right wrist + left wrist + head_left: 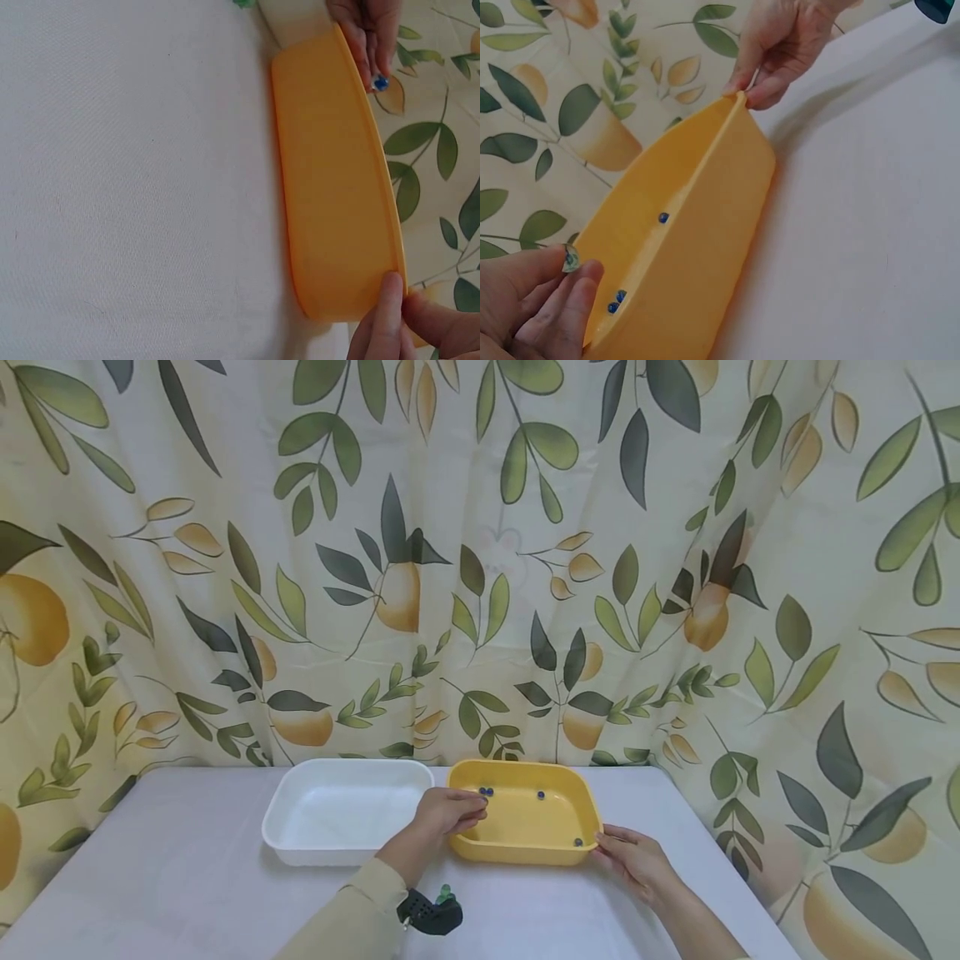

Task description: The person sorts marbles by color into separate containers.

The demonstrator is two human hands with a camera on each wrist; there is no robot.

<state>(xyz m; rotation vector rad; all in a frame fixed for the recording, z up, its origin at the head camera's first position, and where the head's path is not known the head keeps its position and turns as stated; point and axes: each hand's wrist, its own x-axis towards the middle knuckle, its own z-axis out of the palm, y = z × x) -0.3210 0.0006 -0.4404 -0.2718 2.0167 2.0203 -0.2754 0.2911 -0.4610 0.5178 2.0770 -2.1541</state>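
In the head view, the yellow rectangular plastic tray with rounded corners (517, 855) sits on the white cloth-covered table (172, 860), just right of the white rectangular plastic tray (322, 857); four small dark-blue round marbles (541, 795) lie in the yellow tray, two of them side by side near its left end, one farther right and one in the near right corner; the left hand (448, 811), in a beige sleeve (352, 906), is over the yellow tray's left end, its fingertips pinching one more small marble (484, 801); the right hand (633, 857) grips the right rim, probably to keep so light a tray from sliding.

In the left wrist view, the pinched marble looks clear, with blue-green inside, and sits between thumb and fingertips, a grasp that seems suited to something so small and smooth; the tray's raised walls presumably stop the loose marbles from rolling away; the right hand has thumb and fingers closed on the far corner of the rim.

In the right wrist view, the right thumb and fingers hold the rim from both sides, likely for a steadier hold; the left hand's marble shows blue beyond the tray's opposite end.
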